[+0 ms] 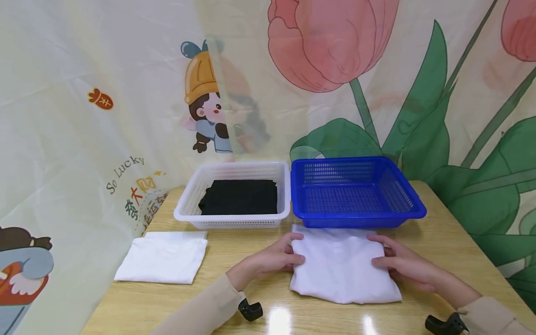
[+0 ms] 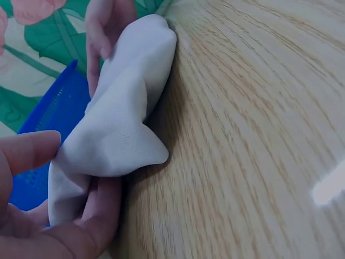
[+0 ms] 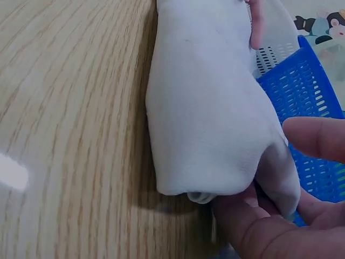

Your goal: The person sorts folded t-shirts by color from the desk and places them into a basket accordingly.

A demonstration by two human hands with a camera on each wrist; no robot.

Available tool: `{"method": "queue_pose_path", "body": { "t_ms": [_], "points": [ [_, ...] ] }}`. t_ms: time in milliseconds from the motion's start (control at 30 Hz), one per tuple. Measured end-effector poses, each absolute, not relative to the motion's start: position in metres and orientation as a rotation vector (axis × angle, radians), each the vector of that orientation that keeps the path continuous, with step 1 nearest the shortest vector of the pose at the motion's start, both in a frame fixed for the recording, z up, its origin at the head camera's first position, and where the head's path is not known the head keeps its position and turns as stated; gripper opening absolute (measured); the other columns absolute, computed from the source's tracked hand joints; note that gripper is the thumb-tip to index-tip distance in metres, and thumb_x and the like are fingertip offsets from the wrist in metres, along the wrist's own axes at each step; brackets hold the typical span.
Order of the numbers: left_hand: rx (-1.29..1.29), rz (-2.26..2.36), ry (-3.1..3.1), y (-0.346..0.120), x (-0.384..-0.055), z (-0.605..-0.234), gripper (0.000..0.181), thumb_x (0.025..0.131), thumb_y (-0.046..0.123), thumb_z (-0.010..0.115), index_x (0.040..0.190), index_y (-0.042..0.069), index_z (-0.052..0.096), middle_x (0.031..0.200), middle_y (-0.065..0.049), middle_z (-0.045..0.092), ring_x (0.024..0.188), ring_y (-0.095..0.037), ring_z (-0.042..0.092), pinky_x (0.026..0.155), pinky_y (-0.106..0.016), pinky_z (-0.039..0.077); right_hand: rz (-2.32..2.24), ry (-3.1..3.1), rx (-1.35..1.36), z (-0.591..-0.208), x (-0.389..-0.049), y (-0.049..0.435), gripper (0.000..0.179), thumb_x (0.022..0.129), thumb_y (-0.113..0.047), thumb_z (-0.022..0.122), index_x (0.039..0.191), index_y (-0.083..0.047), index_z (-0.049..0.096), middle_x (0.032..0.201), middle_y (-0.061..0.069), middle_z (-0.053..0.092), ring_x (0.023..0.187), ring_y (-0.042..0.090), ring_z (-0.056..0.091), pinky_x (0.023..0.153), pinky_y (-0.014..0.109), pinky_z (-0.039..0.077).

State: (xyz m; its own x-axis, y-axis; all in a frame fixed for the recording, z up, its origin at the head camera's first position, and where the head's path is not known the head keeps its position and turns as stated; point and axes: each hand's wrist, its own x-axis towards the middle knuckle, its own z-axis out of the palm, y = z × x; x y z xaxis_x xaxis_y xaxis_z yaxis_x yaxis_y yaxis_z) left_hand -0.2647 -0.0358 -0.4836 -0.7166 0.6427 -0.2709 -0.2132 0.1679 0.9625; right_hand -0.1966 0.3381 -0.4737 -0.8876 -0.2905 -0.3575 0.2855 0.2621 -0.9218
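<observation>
A folded white shirt lies on the wooden table in front of the blue basket, its back edge close against the basket. My left hand grips its left side, and my right hand holds the right side. In the left wrist view, fingers of the left hand reach under the cloth while the thumb stays above. From the right wrist, the right hand shows the same hold, fingers tucked beneath the fold and partly hidden by it.
A blue plastic basket stands at the back right. Beside it, a white basket holds dark folded cloth. Another folded white garment lies at the table's left. A printed curtain hangs behind the table.
</observation>
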Motion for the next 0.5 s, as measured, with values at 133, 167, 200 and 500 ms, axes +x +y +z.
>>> {"method": "queue_pose_path", "body": {
  "t_ms": [133,167,200,500],
  "points": [
    [0.403,1.607,1.841,-0.028,-0.265,-0.482,0.068,0.099,0.006,0.072,0.158,0.01,0.04,0.111,-0.018,0.06,0.098,-0.022,0.064,0.085,-0.034,0.057,-1.64,2.138,0.005,-0.475,-0.198,0.335,0.087,0.104,-0.02,0.069,0.168,-0.002,0.012,0.162,0.041,0.025,0.139,0.048,0.044,0.105,0.06,0.05],
    [0.399,1.605,1.856,-0.026,-0.265,-0.482,0.067,0.098,0.006,0.073,0.157,0.009,0.041,0.112,-0.017,0.059,0.098,-0.022,0.063,0.084,-0.034,0.057,-1.631,2.158,-0.012,-0.475,-0.198,0.334,0.087,0.104,-0.02,0.069,0.168,-0.001,0.013,0.162,0.041,0.025,0.139,0.049,0.043,0.105,0.058,0.051],
    [0.394,1.607,1.865,-0.024,-0.264,-0.482,0.067,0.097,0.006,0.074,0.156,0.009,0.042,0.114,-0.017,0.059,0.099,-0.022,0.063,0.084,-0.034,0.057,-1.62,2.18,-0.03,-0.476,-0.198,0.333,0.088,0.103,-0.021,0.07,0.168,-0.001,0.014,0.162,0.04,0.025,0.14,0.049,0.043,0.104,0.055,0.052],
    [0.375,1.614,1.905,-0.015,-0.26,-0.485,0.067,0.09,-0.004,0.073,0.152,0.009,0.05,0.141,-0.018,0.056,0.117,-0.028,0.062,0.103,-0.047,0.055,-1.547,2.298,-0.193,-0.482,-0.194,0.337,0.088,0.098,-0.021,0.078,0.166,0.001,0.025,0.166,0.039,0.017,0.149,0.058,0.028,0.108,0.05,0.048]
  ]
}}
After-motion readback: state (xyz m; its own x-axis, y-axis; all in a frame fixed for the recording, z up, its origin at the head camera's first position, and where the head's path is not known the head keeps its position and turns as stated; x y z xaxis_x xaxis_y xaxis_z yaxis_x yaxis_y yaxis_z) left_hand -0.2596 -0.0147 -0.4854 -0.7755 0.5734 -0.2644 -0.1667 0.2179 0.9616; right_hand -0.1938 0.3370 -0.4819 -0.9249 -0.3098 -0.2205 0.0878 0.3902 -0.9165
